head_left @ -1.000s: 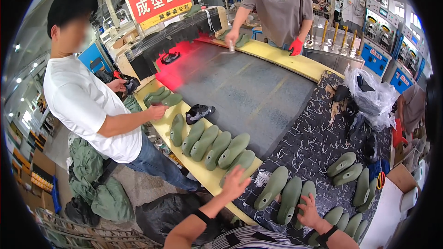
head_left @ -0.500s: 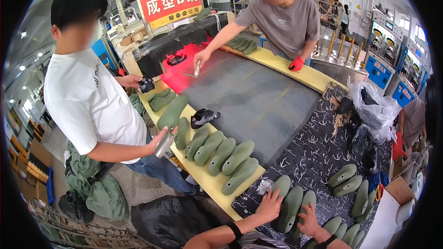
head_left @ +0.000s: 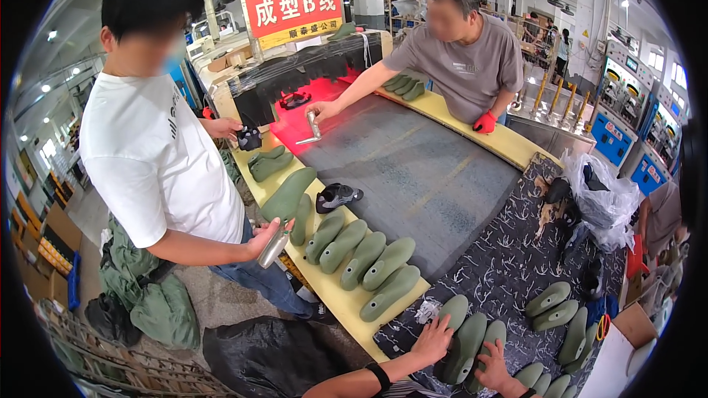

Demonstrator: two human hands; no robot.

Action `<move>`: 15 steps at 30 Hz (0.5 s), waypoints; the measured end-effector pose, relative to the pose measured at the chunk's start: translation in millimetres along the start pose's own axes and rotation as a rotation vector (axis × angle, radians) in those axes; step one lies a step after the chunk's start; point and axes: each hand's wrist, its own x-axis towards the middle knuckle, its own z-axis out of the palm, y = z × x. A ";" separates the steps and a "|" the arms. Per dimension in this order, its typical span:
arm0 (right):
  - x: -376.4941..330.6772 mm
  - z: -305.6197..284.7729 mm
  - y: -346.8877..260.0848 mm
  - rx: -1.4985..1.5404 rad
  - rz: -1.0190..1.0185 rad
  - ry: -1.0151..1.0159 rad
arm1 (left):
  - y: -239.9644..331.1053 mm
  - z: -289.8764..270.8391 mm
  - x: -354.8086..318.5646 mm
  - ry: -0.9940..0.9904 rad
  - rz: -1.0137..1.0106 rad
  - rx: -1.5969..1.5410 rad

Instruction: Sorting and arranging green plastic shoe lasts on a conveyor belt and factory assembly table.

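Several green shoe lasts lie in front of me on a dark patterned cloth. My left hand rests on the leftmost shoe last, fingers stretched out and partly covering it. Beside it lies a middle shoe last, between my two hands. My right hand touches the lower part of another shoe last, its fingers apart. A crumpled silvery scrap sits by my left fingertips. Both wrists wear dark bands.
A row of green lasts stands on the yellow board left of the grey conveyor belt. One co-worker holds a last on a metal piece; another reaches over the belt with a metal tool. A plastic bag lies right.
The view has shifted slightly. The co-worker across the belt has turned the metal tool in the hand. My hands stay on the lasts with little movement.
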 end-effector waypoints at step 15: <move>-4.0 -5.2 -19.6 -0.049 0.085 -0.009 | -2.9 15.8 -4.6 0.070 0.040 -0.037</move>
